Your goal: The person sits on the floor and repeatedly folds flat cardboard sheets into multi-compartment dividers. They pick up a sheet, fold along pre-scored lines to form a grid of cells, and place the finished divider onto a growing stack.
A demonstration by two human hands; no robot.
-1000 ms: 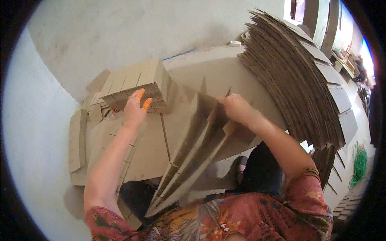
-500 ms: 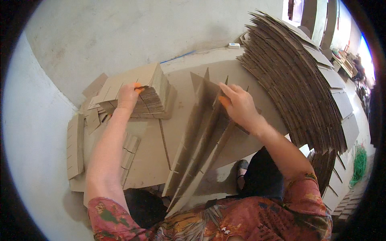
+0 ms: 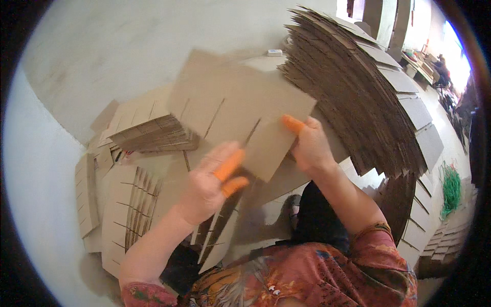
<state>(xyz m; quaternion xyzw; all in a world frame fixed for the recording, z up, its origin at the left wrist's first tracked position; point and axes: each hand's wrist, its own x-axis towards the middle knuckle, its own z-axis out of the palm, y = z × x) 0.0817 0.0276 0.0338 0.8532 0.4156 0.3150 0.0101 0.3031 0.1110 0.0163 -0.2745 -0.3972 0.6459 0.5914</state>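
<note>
My right hand (image 3: 311,147) grips a slotted cardboard sheet (image 3: 230,97) by its right corner, an orange finger cot on its thumb side. The sheet is tilted above the work surface, with several slits along its near edge. My left hand (image 3: 212,179) is beside the sheet's near edge, two fingers in orange cots; its fingers are stretched out and slightly blurred. Below it stand long slotted cardboard strips (image 3: 220,230), partly covered by the hand and sheet. Left of the sheet is a stack of slotted cardboard sheets (image 3: 148,128).
A tall curved stack of cardboard partitions (image 3: 353,97) fills the right side. At the left lie more slotted strips (image 3: 128,210) and a slotted piece (image 3: 86,197). Green twine (image 3: 451,192) is at the far right. A small white device (image 3: 274,52) is by the wall.
My left hand has left the sheet stack and come right and nearer to me. A cardboard sheet is now off the stack and in my right hand. The whole view has shifted slightly.
</note>
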